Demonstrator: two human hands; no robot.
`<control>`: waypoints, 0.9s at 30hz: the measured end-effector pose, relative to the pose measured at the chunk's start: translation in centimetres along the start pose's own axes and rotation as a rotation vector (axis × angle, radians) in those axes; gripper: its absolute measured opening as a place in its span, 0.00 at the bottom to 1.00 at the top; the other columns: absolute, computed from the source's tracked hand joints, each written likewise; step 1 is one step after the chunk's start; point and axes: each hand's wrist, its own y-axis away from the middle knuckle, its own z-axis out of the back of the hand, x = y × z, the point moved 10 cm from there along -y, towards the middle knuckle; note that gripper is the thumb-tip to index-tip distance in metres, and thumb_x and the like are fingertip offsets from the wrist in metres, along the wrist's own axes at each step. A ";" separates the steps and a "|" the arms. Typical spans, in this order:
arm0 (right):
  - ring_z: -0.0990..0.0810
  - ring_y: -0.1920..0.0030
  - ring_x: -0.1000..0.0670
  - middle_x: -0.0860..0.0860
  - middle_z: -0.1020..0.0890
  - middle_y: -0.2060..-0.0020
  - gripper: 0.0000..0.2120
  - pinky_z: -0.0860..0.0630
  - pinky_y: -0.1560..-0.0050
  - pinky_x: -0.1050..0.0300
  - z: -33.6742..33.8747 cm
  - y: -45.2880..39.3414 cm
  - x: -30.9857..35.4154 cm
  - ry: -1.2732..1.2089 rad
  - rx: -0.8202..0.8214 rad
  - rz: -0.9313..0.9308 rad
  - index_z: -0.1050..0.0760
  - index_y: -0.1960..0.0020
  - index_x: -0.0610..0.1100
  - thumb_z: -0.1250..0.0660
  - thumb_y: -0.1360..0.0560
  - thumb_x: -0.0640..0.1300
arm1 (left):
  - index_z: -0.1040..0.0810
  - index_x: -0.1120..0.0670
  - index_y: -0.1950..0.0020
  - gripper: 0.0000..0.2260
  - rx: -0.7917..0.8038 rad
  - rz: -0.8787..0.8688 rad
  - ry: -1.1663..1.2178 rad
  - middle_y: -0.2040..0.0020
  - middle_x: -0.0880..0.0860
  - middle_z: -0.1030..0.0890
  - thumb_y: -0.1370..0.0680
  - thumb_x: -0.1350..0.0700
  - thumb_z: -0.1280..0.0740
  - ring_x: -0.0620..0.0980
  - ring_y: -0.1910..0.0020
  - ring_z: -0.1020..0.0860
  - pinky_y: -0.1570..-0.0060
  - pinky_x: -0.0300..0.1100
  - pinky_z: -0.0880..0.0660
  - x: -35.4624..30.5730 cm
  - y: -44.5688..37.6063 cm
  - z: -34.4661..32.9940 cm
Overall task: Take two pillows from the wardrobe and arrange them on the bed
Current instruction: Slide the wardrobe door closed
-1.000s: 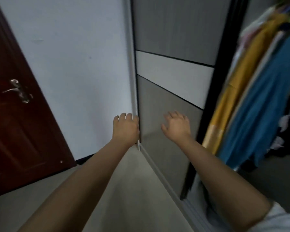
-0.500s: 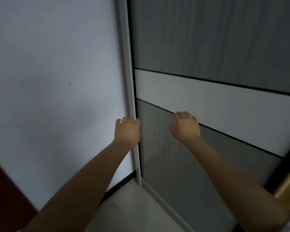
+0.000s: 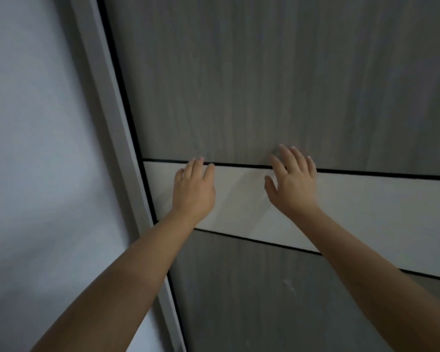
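Observation:
A grey wood-grain sliding wardrobe door (image 3: 277,80) with a white horizontal band (image 3: 366,212) fills most of the view. My left hand (image 3: 193,190) lies flat on the white band near the door's left edge, fingers together. My right hand (image 3: 291,184) presses flat on the door further right, fingers spread across the black line above the band. Neither hand holds anything. No pillows and no bed are in view.
The wardrobe's pale grey frame post (image 3: 112,138) runs diagonally down the left of the door. A plain white wall (image 3: 31,161) lies left of the post.
The view has moved closer and higher; the brown door, the floor and the hanging clothes have left it. Both hands rose from the lower grey panel to the white band; the left left the door's edge.

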 end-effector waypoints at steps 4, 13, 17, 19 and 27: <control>0.26 0.38 0.33 0.36 0.23 0.39 0.19 0.34 0.41 0.28 -2.1 -1.0 0.4 0.181 -0.115 -0.099 0.23 0.44 0.35 0.27 0.33 0.40 | 0.20 0.66 0.46 0.16 -0.180 -0.281 0.040 0.43 0.71 0.21 0.33 0.69 0.30 0.70 0.44 0.22 0.52 0.64 0.23 0.9 -4.2 -0.7; 0.27 0.42 0.26 0.31 0.23 0.42 0.25 0.45 0.29 0.37 -4.5 -1.8 0.4 0.383 -0.388 -0.377 0.37 0.38 0.39 0.44 0.30 0.53 | 0.27 0.56 0.37 0.21 -0.529 -0.724 0.008 0.41 0.60 0.19 0.27 0.50 0.44 0.59 0.43 0.20 0.42 0.54 0.38 1.9 -7.4 -3.1; 0.27 0.41 0.28 0.30 0.23 0.42 0.25 0.34 0.43 0.27 -4.9 -1.9 -0.3 0.396 -0.405 -0.389 0.37 0.38 0.40 0.45 0.30 0.53 | 0.24 0.57 0.37 0.22 -0.588 -0.750 0.039 0.39 0.60 0.20 0.26 0.50 0.45 0.59 0.41 0.21 0.41 0.56 0.39 1.9 -7.5 -3.5; 0.28 0.40 0.28 0.30 0.24 0.41 0.25 0.37 0.38 0.31 -4.8 -1.7 -0.5 0.420 -0.464 -0.362 0.37 0.38 0.40 0.45 0.30 0.53 | 0.25 0.56 0.36 0.22 -0.624 -0.740 0.065 0.37 0.59 0.21 0.26 0.50 0.45 0.59 0.39 0.22 0.40 0.56 0.40 1.9 -7.5 -3.4; 0.32 0.38 0.28 0.27 0.27 0.40 0.25 0.39 0.38 0.29 -4.5 -1.3 -1.3 0.449 -0.518 -0.326 0.39 0.38 0.39 0.46 0.31 0.52 | 0.29 0.55 0.32 0.22 -0.764 -0.735 0.104 0.33 0.57 0.24 0.24 0.49 0.45 0.56 0.35 0.26 0.39 0.56 0.41 1.1 -7.0 -3.3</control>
